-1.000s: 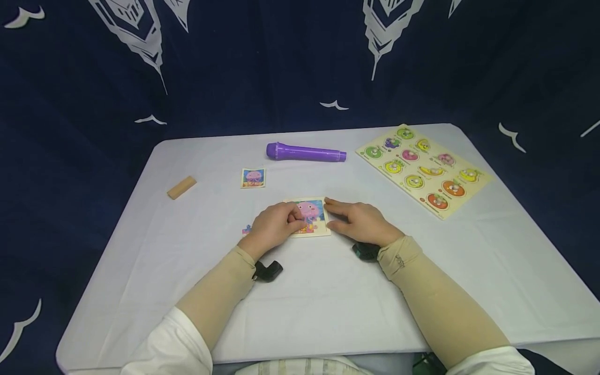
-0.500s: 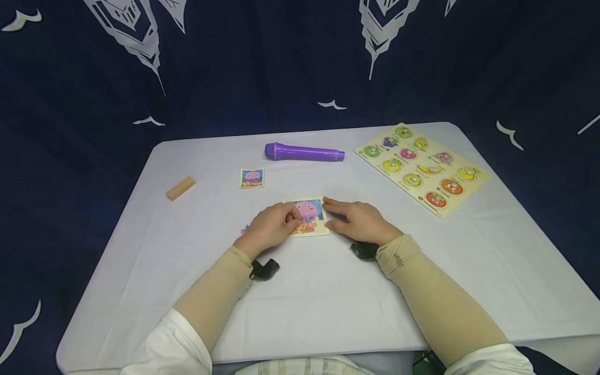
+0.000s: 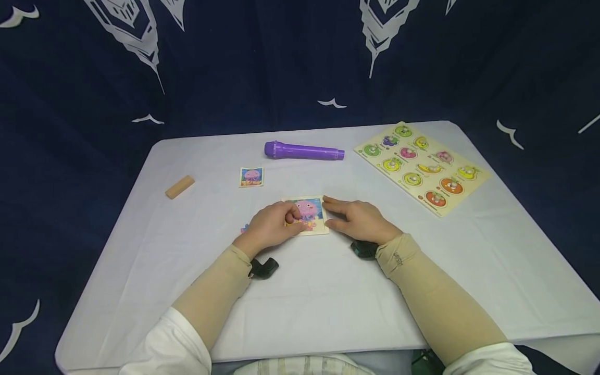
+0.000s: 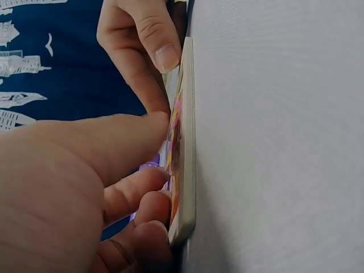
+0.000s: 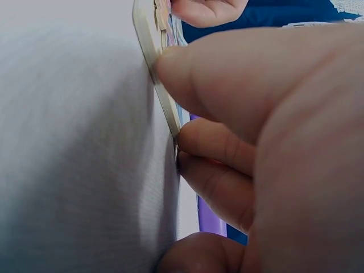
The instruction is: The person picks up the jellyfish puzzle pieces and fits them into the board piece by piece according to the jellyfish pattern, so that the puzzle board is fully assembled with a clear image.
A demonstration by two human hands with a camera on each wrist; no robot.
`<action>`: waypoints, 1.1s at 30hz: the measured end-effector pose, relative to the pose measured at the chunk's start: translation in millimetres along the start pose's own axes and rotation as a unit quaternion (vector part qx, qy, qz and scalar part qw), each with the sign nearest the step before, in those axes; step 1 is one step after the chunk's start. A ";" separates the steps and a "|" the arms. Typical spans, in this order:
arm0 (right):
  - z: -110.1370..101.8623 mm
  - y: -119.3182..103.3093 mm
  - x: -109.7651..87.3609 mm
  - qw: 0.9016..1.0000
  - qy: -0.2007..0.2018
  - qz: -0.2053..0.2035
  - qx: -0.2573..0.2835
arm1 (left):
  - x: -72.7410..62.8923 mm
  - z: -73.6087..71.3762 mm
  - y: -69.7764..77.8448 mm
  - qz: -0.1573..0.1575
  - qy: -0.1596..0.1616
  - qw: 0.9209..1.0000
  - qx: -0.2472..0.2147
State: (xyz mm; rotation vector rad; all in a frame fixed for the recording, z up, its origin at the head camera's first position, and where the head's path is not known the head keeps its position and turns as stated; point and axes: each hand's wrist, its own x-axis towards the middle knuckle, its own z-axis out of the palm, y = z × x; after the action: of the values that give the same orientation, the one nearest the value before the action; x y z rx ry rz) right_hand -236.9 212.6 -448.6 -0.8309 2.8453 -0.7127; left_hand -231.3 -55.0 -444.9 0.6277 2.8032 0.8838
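Observation:
A small jigsaw puzzle board (image 3: 319,232) with a pink cartoon picture and a pale frame lies between the two hands in the head view. My left hand (image 3: 269,224) covers its left part, fingers curled. In the left wrist view, thumb and index finger close on a small puzzle piece (image 4: 175,149) at the picture's surface; it sits slightly raised. My right hand (image 3: 360,221) touches the board's right edge, thumb on the side and index finger at the far corner, fingers fairly straight. Part of a loose puzzle piece (image 3: 244,228) shows beside the left hand.
A small picture card (image 3: 251,177) lies beyond the puzzle board. Behind are a purple toy microphone (image 3: 304,151) and, at right, a fruit peg board (image 3: 422,169). A wooden block (image 3: 180,187) lies at left on the white-covered table (image 3: 309,307).
The left thumb has shifted slightly rightward over the lower part of the picture. My right hand stays at the board's edge, and the other things have not moved.

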 end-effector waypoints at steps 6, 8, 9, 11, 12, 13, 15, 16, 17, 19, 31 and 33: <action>-1.7 -0.3 0.6 1.000 0.000 0.001 -0.002 | 1.8 -0.1 -0.2 0.009 0.009 1.000 0.009; -2.3 -0.6 0.6 1.000 -0.001 0.001 -0.002 | 2.3 0.1 -0.2 0.009 0.010 1.000 0.011; -2.2 -0.4 0.8 1.000 -0.001 0.002 -0.003 | 2.4 0.1 0.0 0.004 0.011 1.000 0.008; -2.6 -0.4 0.6 1.000 -0.001 0.001 -0.002 | 2.9 0.5 0.0 -0.010 0.011 1.000 0.002; -2.6 -0.3 0.6 1.000 -0.001 0.001 -0.002 | 3.1 0.7 0.3 -0.017 0.011 1.000 -0.003; -2.6 -0.3 0.5 1.000 -0.001 0.001 -0.002 | 3.4 0.9 0.6 -0.024 0.012 1.000 -0.005; -2.4 -0.2 0.4 1.000 0.000 0.000 -0.002 | 3.9 1.1 1.3 -0.034 0.014 0.999 -0.004; -2.3 -0.1 0.4 1.000 0.001 -0.001 -0.002 | 4.1 1.0 1.7 -0.035 0.014 0.999 -0.002; -2.1 0.0 0.4 1.000 0.001 -0.001 -0.001 | 4.0 0.8 2.2 -0.037 0.014 0.999 -0.001; -1.7 0.1 0.4 1.000 0.002 -0.001 -0.002 | 3.9 0.5 2.9 -0.037 0.015 0.999 0.003; -0.3 0.2 0.6 1.000 0.003 -0.001 -0.002 | 2.5 2.8 1.9 -0.043 0.023 0.999 -0.001; -0.4 -0.3 0.5 1.000 0.003 0.000 -0.001 | 2.4 2.8 1.9 -0.044 0.024 0.999 -0.002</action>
State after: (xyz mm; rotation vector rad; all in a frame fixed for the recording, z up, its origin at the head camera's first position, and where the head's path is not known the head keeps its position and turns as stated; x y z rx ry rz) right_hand -237.3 212.3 -448.0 -0.8313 2.8508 -0.7134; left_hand -232.1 -51.1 -446.1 0.4854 2.8461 0.8995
